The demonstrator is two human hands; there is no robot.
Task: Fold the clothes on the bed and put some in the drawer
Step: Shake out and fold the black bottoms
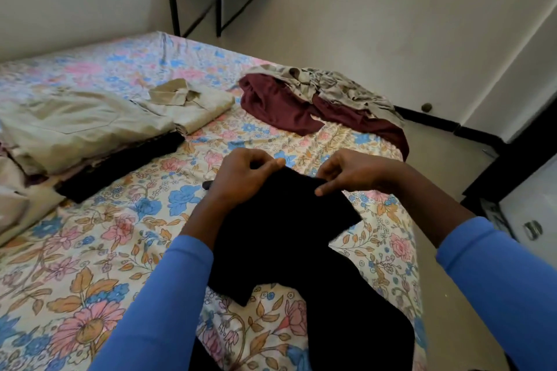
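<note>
L hand (244,173) & R hand (351,173), fingers (324,190) curled, each pinch the top edge of black garment (280,220) on bed (90,250), w/ folded beige stack (187,105) far left, maroon pile (280,105) beyond.

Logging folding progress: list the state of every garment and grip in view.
Black garment, loose, top edge pinched.
Left grip, pinching the black garment.
Right grip, pinching the black garment.
Beige shirt, folded.
Clothes stack, folded.
Maroon garment, crumpled, unfolded.
Patterned garment, crumpled on the maroon one.
</note>
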